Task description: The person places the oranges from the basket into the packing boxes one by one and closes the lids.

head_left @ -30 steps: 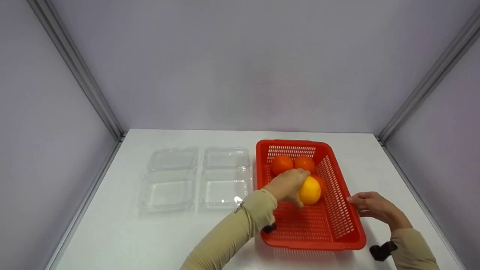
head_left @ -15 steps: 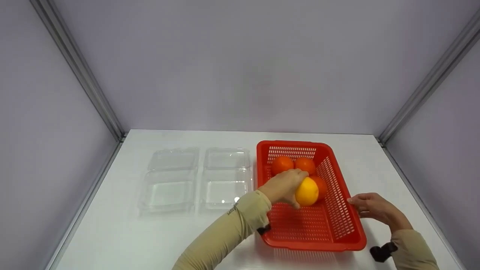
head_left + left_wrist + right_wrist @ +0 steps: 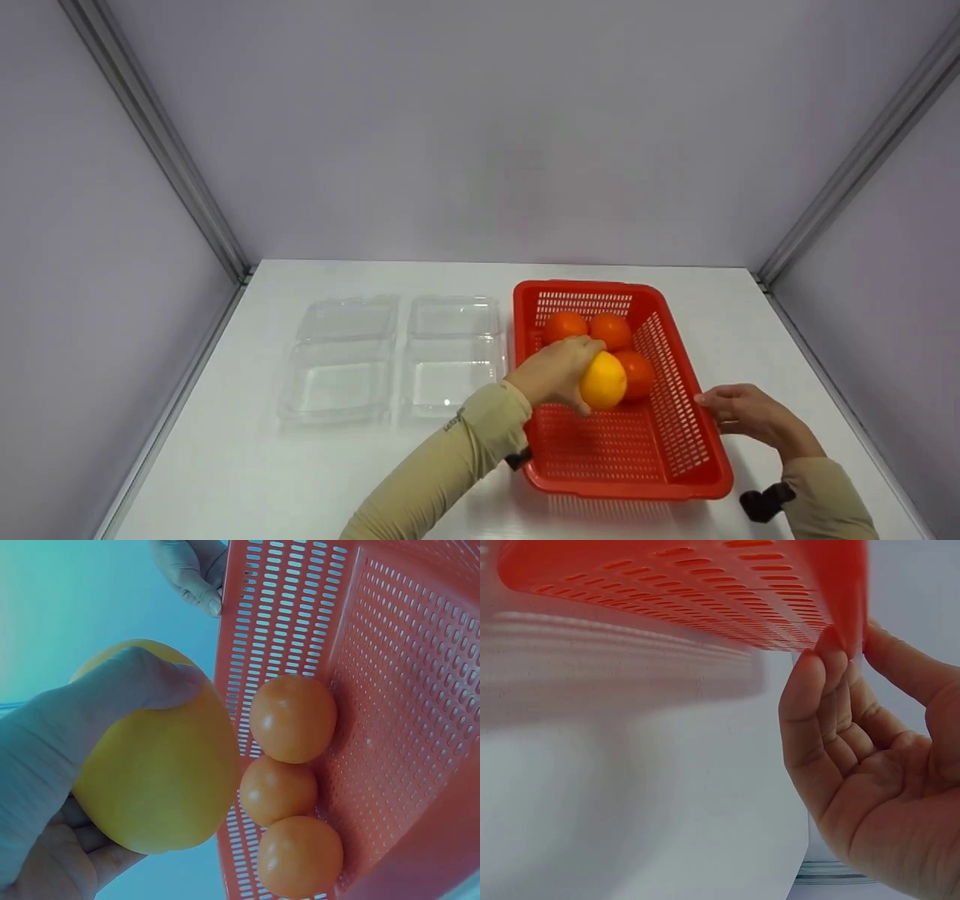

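My left hand point(image 3: 553, 369) grips a smooth, round yellow fruit point(image 3: 603, 381) above the red plastic basket point(image 3: 660, 491). In the left wrist view the thumb lies across the top of the yellow fruit point(image 3: 161, 776), and fingers curl beneath it. Three oranges sit in the basket's far half: one orange point(image 3: 564, 328) at the back left, another orange point(image 3: 611, 330) beside it, and a third orange point(image 3: 636, 375) nearer the right wall. My right hand point(image 3: 754, 416) pinches the basket's right rim; in the right wrist view the thumb and fingers point(image 3: 804, 701) stand on opposite sides of that rim.
Left of the basket, two clear plastic clamshell boxes lie with lids spread back: a left box point(image 3: 339, 386) and a right box point(image 3: 454, 382). All stand on a white table point(image 3: 225, 465), with pale walls point(image 3: 480, 135) at the back and both sides.
My left hand, holding the yellow fruit, has moved a little left and away from the right-hand orange, which shows more now. The right hand and basket have stayed in place.
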The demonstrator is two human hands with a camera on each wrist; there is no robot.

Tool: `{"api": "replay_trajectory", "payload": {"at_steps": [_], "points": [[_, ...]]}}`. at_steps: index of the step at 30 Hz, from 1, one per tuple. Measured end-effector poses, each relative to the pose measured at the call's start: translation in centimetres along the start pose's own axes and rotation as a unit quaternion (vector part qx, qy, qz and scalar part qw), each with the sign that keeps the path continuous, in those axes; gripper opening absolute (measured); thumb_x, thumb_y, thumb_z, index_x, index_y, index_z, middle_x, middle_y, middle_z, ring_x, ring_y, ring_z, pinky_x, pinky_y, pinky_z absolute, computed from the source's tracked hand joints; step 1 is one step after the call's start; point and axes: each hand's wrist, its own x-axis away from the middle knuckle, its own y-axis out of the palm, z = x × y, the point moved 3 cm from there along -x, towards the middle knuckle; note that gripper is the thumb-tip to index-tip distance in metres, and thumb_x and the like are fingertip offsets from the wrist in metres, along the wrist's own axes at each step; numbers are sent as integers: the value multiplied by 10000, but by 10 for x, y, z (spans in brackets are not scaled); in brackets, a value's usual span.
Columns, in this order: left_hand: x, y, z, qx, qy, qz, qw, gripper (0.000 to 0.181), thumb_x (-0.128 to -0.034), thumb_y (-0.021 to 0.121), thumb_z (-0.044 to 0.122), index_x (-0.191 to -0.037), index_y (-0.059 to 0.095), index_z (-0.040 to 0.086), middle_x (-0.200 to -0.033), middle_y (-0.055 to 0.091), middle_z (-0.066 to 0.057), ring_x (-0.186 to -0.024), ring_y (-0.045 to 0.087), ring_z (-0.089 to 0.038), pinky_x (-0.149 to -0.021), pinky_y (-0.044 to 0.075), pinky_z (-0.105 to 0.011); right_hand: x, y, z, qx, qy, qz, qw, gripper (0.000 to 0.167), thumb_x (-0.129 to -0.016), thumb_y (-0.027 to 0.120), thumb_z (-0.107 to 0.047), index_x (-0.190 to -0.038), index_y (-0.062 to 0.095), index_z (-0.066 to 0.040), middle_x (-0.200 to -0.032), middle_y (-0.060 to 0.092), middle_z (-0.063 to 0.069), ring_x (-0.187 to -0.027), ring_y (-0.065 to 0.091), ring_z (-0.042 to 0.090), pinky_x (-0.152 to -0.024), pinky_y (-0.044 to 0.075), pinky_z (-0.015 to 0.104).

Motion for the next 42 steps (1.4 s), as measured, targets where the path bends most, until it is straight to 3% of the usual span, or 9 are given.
{"api": "replay_trajectory", "payload": {"at_steps": [6, 17, 28, 34, 42], "points": [[4, 2, -4, 170, -144, -54, 9997, 868, -599, 846, 330, -1317, 418, 96, -1286, 485, -43, -1149, 482, -165, -995, 371, -264, 0, 0, 1, -75, -48, -11, 10000, 351, -930, 521, -237, -1086, 570, 75, -951, 659, 86, -836, 642, 190, -759, 527, 351], [8, 2, -6, 99, -43, -3, 9999, 898, -583, 853, 328, -1324, 414, 71, -1279, 492, -54, -1155, 481, -170, -1001, 366, -262, 1, 1, 1, -61, -72, -53, 9999, 351, -938, 505, -228, -1086, 566, 85, -966, 654, 91, -852, 639, 201, -766, 525, 356], [13, -6, -15, 138, -337, -42, 9993, 900, -594, 848, 333, -1334, 392, 96, -1310, 460, -57, -1164, 467, -181, -1016, 352, -274, 1, 2, 1, -117, -82, -72, 9999, 335, -938, 506, -223, -1074, 578, 75, -955, 657, 84, -845, 639, 195, -764, 527, 352], [15, -9, -19, 210, -376, 84, 9990, 889, -572, 858, 311, -1309, 412, 90, -1299, 471, -63, -1139, 489, -194, -987, 386, -286, 0, 3, 2, -161, -78, -91, 9998, 337, -937, 506, -232, -1076, 576, 67, -924, 659, 63, -833, 638, 184, -761, 524, 346], [19, -12, -25, 308, -211, 310, 9988, 878, -553, 867, 290, -1285, 433, 74, -1266, 500, -82, -1141, 496, -216, -990, 386, -302, -1, 3, 3, -199, -95, -84, 9997, 356, -939, 504, -230, -1090, 562, 86, -939, 659, 89, -839, 641, 202, -757, 527, 344]]}}
